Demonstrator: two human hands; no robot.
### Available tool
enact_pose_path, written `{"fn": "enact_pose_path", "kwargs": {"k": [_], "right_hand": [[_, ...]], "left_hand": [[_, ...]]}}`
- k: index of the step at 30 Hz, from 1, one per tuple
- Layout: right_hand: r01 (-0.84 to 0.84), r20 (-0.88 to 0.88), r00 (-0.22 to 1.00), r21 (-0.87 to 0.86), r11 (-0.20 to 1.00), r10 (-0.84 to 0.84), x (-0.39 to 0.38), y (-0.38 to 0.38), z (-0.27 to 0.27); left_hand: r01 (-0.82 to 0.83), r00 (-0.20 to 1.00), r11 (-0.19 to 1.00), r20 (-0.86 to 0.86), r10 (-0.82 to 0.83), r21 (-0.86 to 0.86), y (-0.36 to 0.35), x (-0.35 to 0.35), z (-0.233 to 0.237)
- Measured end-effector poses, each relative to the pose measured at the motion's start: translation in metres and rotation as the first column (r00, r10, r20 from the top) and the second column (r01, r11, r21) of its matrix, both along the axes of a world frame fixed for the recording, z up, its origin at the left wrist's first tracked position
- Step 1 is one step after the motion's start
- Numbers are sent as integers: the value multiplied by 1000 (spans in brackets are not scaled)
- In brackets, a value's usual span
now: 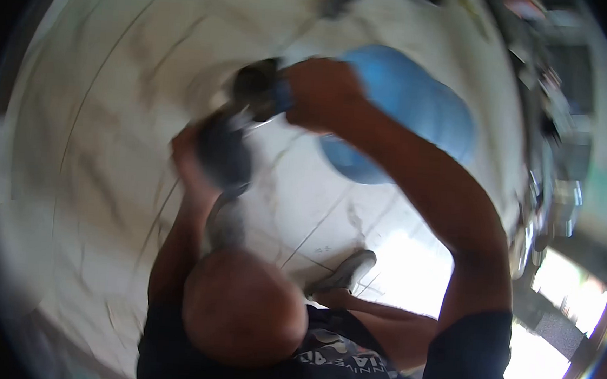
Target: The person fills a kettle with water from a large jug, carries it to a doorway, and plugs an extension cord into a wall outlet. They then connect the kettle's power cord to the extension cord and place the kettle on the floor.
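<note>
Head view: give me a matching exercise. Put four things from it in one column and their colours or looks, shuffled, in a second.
Things:
1. big bottle
2. shoe
3. T-shirt
4. floor

Looks:
A. pale, crossed by thin lines
B. dark, with printed lettering
C. blue
D. grey

Pairs: 1-C; 2-D; 3-B; 4-A
</note>
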State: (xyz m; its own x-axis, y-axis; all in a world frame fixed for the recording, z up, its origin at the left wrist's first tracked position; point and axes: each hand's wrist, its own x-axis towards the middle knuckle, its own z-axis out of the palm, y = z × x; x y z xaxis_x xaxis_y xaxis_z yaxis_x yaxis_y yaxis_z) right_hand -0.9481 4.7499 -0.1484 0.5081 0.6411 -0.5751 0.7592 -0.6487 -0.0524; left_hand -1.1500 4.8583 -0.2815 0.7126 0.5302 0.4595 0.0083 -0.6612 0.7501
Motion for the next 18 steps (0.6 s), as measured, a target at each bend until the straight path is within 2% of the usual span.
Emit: {"fn": "enact_pose_path", "kwargs": {"k": [2, 4, 7, 8, 10, 11, 12, 13, 14, 15, 16, 17, 18], "right_hand": [[-8, 10, 1000, 73, 997, 7, -3, -25, 6], [24, 50, 998, 204, 979, -35, -8, -55, 34], [92, 35, 995, 151, 984, -98, -11, -96, 100], [135, 41, 989, 172, 976, -144, -11, -113, 115], [153, 30, 986, 219, 964, -163, -14, -140, 130], [193, 49, 976, 263, 945, -213, -16, -152, 134], [238, 70, 961, 295, 925, -269, -18, -166, 138], [266, 106, 943, 332, 905, -316, -19, -183, 145], [289, 135, 923, 377, 880, -361, -20, -201, 151], [324, 150, 898, 410, 853, -414, -21, -219, 155], [356, 161, 871, 445, 822, -465, -20, -236, 159], [360, 159, 854, 508, 783, -496, -18, -254, 164], [359, 155, 837, 569, 740, -525, -15, -272, 169]], "left_hand": [[179, 977, 968, -86, -196, -175, -20, -1, -12], [286, 926, 926, -176, -333, -246, -27, 5, -15], [359, 825, 897, -362, -433, -257, -37, 2, 12], [355, 766, 902, -476, -432, -247, -51, -4, 59], [291, 548, 943, -779, -304, -163, -117, 6, 275], [281, 545, 949, -791, -278, -140, -136, 1, 318], [250, 522, 967, -833, -181, -53, -146, -2, 336], [201, 624, 980, -771, -127, 2, -144, -2, 330], [207, 550, 975, -815, -181, -77, -149, 2, 338], [278, 536, 953, -804, -257, -120, -146, -4, 306], [374, 528, 913, -772, -354, -163, -127, -16, 246], [489, 520, 849, -713, -470, -202, -94, -33, 152], [588, 490, 778, -670, -558, -219, -60, -44, 82]]}}
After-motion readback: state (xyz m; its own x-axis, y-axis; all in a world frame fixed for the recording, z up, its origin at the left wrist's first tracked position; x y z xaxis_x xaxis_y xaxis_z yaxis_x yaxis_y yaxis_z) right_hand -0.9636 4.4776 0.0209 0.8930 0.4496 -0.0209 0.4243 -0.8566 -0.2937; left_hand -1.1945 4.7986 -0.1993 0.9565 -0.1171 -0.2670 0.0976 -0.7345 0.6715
